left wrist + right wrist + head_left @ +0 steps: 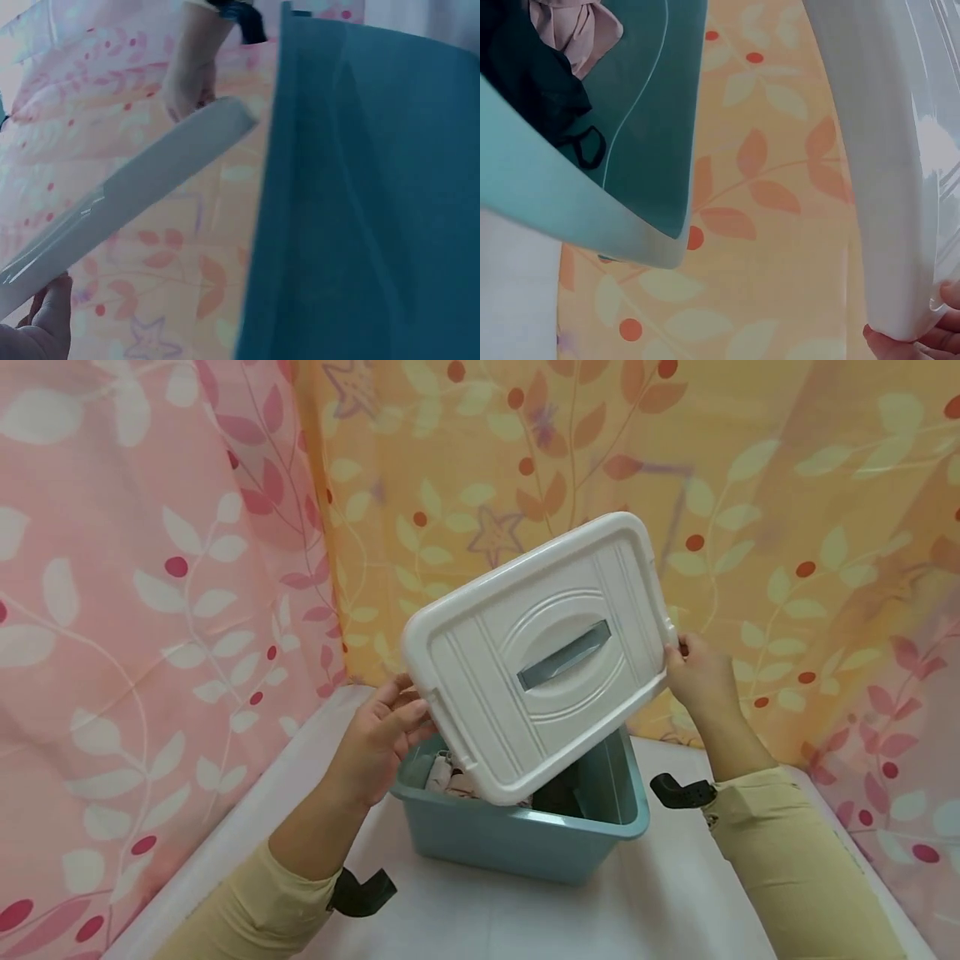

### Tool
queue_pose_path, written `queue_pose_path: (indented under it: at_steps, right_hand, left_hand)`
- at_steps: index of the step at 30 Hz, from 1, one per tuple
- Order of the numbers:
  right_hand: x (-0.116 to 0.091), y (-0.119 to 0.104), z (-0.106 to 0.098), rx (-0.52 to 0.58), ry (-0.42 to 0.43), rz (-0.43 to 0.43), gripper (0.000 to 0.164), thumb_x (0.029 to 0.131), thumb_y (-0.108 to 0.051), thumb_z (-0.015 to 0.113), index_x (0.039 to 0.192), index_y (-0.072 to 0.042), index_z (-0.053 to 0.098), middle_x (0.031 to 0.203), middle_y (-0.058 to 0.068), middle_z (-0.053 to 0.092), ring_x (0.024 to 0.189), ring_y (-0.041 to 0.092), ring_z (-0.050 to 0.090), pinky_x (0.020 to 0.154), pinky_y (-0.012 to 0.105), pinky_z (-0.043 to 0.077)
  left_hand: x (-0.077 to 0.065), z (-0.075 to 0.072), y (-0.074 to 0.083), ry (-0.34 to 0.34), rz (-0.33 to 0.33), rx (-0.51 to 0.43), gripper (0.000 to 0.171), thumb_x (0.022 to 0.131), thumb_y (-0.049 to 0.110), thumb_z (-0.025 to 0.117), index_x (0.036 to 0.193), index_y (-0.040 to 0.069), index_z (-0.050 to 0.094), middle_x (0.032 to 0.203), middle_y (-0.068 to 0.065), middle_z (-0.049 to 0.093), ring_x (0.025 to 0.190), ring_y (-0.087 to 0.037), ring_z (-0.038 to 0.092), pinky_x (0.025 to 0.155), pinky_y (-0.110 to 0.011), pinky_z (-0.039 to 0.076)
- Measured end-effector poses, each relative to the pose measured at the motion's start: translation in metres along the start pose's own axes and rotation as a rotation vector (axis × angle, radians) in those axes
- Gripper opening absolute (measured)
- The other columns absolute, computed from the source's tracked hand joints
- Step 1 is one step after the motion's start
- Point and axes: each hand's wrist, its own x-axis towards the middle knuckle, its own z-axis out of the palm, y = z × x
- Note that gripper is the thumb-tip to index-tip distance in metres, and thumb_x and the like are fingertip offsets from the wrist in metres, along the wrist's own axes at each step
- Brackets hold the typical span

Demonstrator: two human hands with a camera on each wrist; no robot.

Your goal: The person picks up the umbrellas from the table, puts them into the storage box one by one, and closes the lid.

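A white lid (465, 668) with a grey-blue handle (564, 655) hangs tilted above a blue plastic storage box (510, 843), its right end higher. My right hand (701, 677) pinches the lid's right edge, thumb on top; in the right wrist view its fingertips (904, 345) grip the lid's rim. At the opposite edge, my left hand (378, 739) holds the lid between thumb and fingers, some hidden behind it. Inside the box lie a pinkish cloth (581, 30) and a dark cloth (529, 82) with a thin loop; the lid covers part of them in the head view.
The box stands on a white tabletop (465, 918). Behind it hangs a yellow leaf-patterned curtain (750, 543), with a pink one (135, 610) on the left. Black wrist mounts (363, 893) stick out from both sleeves.
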Motion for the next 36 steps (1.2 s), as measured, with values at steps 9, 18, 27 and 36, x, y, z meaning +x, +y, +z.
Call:
queue_pose_path:
  at_steps: [9,18,27,36]
  right_hand:
    - [-0.002,0.000,0.000,0.006,-0.022,0.089,0.035,0.096,-0.020,0.040,0.105,0.010,0.054,0.096,0.027,0.059,0.083,0.036,0.054,0.063,0.039,0.043]
    - [-0.007,0.000,0.007,0.053,-0.138,0.147,0.041,0.097,-0.021,0.036,0.123,0.010,0.045,0.111,0.030,0.055,0.098,0.041,0.052,0.079,0.047,0.044]
    - [-0.021,-0.002,0.012,0.118,-0.192,0.111,0.038,0.096,-0.021,0.039,0.121,0.006,0.050,0.112,0.027,0.056,0.099,0.039,0.054,0.079,0.048,0.047]
    - [-0.051,-0.002,0.004,0.323,-0.295,0.124,0.051,0.094,-0.028,0.050,0.129,0.008,0.044,0.111,0.023,0.051,0.095,0.032,0.056,0.076,0.030,0.052]
  left_hand:
    - [-0.008,0.013,-0.022,-0.003,-0.059,0.134,0.068,0.085,-0.003,0.059,0.141,0.019,0.026,0.124,-0.015,0.048,0.108,-0.025,0.054,0.085,-0.031,0.048]
    - [-0.011,0.017,-0.025,0.064,-0.027,0.336,0.071,0.082,-0.005,0.063,0.140,0.022,0.031,0.126,-0.010,0.051,0.107,-0.025,0.055,0.078,-0.029,0.051]
    - [-0.006,0.004,-0.006,0.172,0.070,0.332,0.072,0.081,-0.008,0.062,0.142,0.015,0.033,0.125,-0.016,0.054,0.096,-0.017,0.061,0.079,-0.027,0.050]
    - [0.004,-0.018,0.014,0.247,0.016,0.392,0.058,0.084,-0.003,0.062,0.137,0.004,0.040,0.130,-0.014,0.050,0.102,-0.011,0.060,0.076,-0.026,0.051]
